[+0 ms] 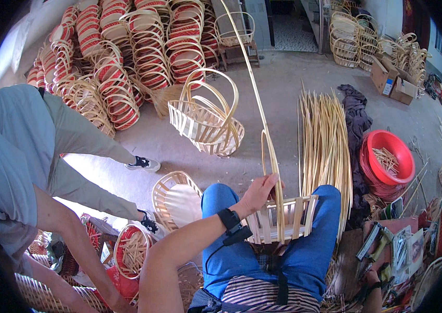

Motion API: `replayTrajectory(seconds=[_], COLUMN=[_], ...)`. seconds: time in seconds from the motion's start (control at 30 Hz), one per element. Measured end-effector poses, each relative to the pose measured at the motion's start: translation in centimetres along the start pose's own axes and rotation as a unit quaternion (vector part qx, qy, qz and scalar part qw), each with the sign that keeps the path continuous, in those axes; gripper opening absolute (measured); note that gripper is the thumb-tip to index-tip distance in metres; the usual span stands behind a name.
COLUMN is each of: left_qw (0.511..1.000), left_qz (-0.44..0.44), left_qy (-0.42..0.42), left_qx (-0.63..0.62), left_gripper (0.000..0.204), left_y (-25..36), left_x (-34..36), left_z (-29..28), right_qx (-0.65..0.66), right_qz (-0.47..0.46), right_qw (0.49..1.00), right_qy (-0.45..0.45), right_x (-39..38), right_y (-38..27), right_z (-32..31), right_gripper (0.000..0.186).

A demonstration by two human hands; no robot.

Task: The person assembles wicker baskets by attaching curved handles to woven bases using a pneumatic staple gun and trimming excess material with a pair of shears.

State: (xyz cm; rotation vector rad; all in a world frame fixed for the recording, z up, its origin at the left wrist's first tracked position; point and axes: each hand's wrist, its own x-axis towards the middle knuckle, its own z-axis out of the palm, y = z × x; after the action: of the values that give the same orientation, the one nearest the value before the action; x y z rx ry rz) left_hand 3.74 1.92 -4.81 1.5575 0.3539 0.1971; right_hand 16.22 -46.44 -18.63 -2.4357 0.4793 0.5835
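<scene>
Many stacked baskets (184,56), cane bundle (325,141) just beyond lap basket (297,219), red basin (402,151).

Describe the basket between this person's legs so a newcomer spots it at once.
Start at the blue jeans, lower middle. Between the thighs sits a pale slatted basket, the left hand holding a long strip. Unlike the neighbouring basket beside the left knee, it has that strip crossing its side and running up to the picture's top edge.

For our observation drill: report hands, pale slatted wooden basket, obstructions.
Left hand gripping long pale wooden strip. Right hand beside elongated olive tool, grip unclear. Basket between thighs, left hand partly blocking view.
</scene>
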Motion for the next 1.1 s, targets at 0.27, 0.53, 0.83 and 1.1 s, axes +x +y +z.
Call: replayTrajectory(seconds=[0.27, 0.53, 0.83, 1.1], left_qw=[1.0, 1.0, 1.0, 0.999], left_qz=[-0.003, 0.013, 0.019, 0.031], left_qy=[-0.017, -0.023, -0.014, -0.012], left_qx=[-0.008, -0.005, -0.008, -0.007], left_gripper=[0.045, 0.044, 0.045, 0.044], left_y=[0.28, 0.01, 0.06, -0.02], left_x=[0.04, 0.07, -0.11, 0.1], left_z=[-0.14, -0.16, -0.1, -0.04], right_qx=[-0.005, -0.007, -0.009, -0.005], right_qz=[-0.006, -0.005, -0.008, -0.016], right_qw=[1.0, 1.0, 1.0, 1.0], right_qy=[-0.006, -0.006, 0.001, 0.003], right_x=[0.09, -0.05, -0.18, 0.07], right_y=[-0.43, -0.27, -0.14, -0.47], right_z=[0.13, 0.23, 0.05, 0.02], right_gripper=[0.036, 0.036, 0.035, 0.035])
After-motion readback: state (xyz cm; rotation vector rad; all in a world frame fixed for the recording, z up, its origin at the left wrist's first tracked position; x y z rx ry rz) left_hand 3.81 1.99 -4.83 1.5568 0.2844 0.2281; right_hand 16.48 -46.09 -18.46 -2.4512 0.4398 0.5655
